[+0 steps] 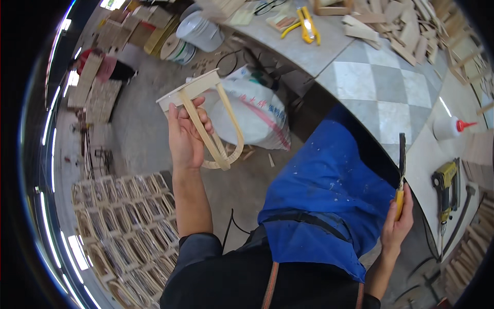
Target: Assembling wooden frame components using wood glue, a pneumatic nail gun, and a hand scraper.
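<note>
My left hand is closed round one leg of a light wooden frame, holding it up away from the table. The frame has a flat board across its top and a bent, rounded loop below. At the right, beside the table edge, my right hand grips the yellow handle of a file-like tool. Its dark, narrow blade points upward, apart from the frame. Whether the blade has teeth is too small to tell.
The table carries yellow-handled pliers, wood offcuts, a red-tipped white bottle and a nail gun. A white sack and buckets stand on the floor. Stacked wooden frames fill the lower left. Another person is far left.
</note>
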The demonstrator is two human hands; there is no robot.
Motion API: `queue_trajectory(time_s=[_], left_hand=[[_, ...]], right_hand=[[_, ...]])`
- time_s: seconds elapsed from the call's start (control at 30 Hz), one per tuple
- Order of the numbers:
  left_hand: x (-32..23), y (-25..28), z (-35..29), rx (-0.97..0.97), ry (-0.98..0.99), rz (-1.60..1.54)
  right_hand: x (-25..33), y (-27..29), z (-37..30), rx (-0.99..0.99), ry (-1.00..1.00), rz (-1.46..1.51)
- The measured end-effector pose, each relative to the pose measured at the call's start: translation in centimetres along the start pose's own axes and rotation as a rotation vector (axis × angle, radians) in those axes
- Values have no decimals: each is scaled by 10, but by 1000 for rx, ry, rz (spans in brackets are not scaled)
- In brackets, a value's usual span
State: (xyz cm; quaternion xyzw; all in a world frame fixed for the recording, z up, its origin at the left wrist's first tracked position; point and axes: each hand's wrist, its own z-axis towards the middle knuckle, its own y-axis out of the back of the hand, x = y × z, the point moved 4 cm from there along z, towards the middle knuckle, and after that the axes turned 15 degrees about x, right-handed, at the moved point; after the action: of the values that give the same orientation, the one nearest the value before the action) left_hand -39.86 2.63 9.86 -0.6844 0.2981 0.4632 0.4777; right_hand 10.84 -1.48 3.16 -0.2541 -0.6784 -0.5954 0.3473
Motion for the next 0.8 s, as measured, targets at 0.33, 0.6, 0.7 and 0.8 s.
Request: queue_trajectory(time_s=[0.33,0.6,0.7,0.8], left_hand=[[83,200,-73,-305,274,-172],[191,252,-130,-272,674,-242],[221,235,-159,-304,696,-190],[246,229,-187,-321,726,-127]], right_hand=[[30,9,112,175,166,-481],[18,-19,161,55,216,-587],[11,-19,169,8,248,-584],[6,-23,166,-25,272,-542]])
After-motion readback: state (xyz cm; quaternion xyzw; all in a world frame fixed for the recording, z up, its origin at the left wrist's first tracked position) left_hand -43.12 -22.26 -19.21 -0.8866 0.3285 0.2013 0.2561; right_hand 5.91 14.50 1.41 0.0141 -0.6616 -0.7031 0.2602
